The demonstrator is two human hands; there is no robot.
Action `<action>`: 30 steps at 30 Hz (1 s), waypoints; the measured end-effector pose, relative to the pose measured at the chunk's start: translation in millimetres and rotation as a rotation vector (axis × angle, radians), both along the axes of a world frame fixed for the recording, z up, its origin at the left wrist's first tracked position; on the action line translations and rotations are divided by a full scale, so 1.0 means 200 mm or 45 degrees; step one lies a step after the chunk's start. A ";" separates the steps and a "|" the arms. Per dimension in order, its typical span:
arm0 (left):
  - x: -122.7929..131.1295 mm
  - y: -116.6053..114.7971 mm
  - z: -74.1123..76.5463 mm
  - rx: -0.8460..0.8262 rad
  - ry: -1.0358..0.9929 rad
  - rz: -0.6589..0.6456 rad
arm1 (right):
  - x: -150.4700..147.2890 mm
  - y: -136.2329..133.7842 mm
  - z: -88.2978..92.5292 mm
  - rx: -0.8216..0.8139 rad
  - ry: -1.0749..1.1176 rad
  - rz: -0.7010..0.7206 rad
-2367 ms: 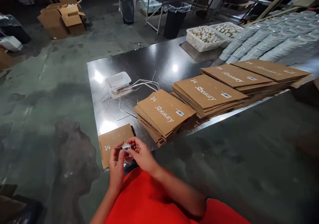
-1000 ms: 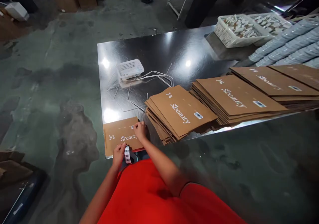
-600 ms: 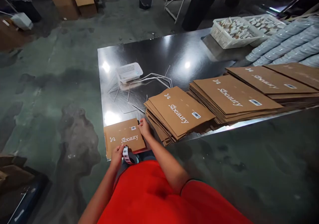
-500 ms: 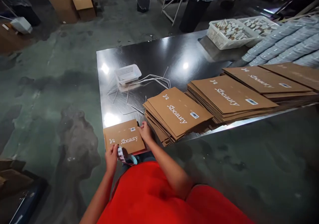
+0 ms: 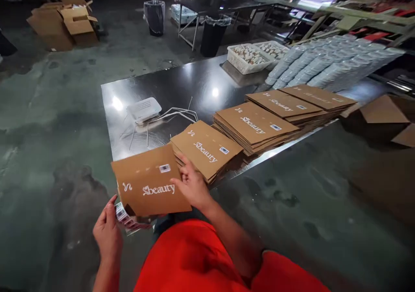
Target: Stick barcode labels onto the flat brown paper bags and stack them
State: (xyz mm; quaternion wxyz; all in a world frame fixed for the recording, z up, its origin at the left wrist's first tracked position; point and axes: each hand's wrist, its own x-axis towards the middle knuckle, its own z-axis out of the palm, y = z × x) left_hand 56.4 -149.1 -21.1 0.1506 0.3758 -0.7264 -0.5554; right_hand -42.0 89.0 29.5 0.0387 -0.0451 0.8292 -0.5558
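My right hand [image 5: 193, 184] grips the right side of a flat brown cardboard piece [image 5: 147, 166] printed "beauty", thumb on top and fingers at the edge. The piece is lifted and tilted over the near left corner of the metal table [image 5: 207, 78]; a small barcode label [image 5: 164, 168] is stuck near its upper right. Fingers pinched, my left hand [image 5: 108, 227] holds the end of a strip of printed labels [image 5: 125, 216] beside the cardboard's lower left corner. To the right, a stack of matching cardboard pieces [image 5: 207, 149] lies close to my right hand.
More cardboard stacks [image 5: 256, 123] run along the table's near edge. A small white basket [image 5: 144, 109] and loose white straps [image 5: 178, 112] lie behind. Farther back stand filled white baskets [image 5: 249, 58] and rows of grey wrapped stacks [image 5: 324, 62]. An open carton [image 5: 384, 110] is at right.
The cardboard piece has risen from the table in my right hand, which now grips its side. My left hand has moved out to the left with the label strip. The view has turned right.
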 end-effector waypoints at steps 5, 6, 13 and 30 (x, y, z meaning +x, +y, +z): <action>-0.08 0.18 0.14 0.017 0.234 -0.249 | -0.07 0.40 0.06 0.259 0.061 -0.689; -0.08 0.22 0.13 0.055 0.231 -0.301 | -0.08 0.46 0.03 0.438 0.005 -0.760; -0.05 0.39 0.12 0.298 0.089 -0.422 | -0.01 0.39 0.05 0.592 0.417 -0.890; -0.04 0.41 0.10 0.427 0.093 -0.516 | 0.19 -0.21 -0.20 -0.650 -0.601 0.205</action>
